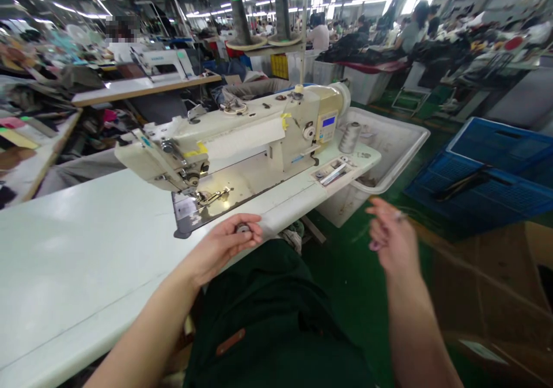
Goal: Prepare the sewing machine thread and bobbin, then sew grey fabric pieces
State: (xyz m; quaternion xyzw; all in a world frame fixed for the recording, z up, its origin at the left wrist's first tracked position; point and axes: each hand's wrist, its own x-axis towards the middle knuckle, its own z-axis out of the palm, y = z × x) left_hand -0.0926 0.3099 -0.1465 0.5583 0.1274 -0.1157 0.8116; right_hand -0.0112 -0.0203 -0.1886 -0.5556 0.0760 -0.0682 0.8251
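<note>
In my left hand [228,239] a small round metal bobbin [242,227] is pinched between thumb and fingers, just off the front edge of the white sewing table [86,250]. Behind that hand stands a cream industrial sewing machine [242,123], its needle area lit and nobody's fingers on it. My right hand [391,232] is raised over the green floor, out to the right of the table. Its fingers are curled together and slightly blurred; what they hold, if anything, is too small to make out.
A grey thread cone [349,138] stands at the table's right end. Beyond it sits a white plastic bin [389,140]. Blue crates [488,163] and a cardboard box [488,284] are on the right. Other people work at tables farther back.
</note>
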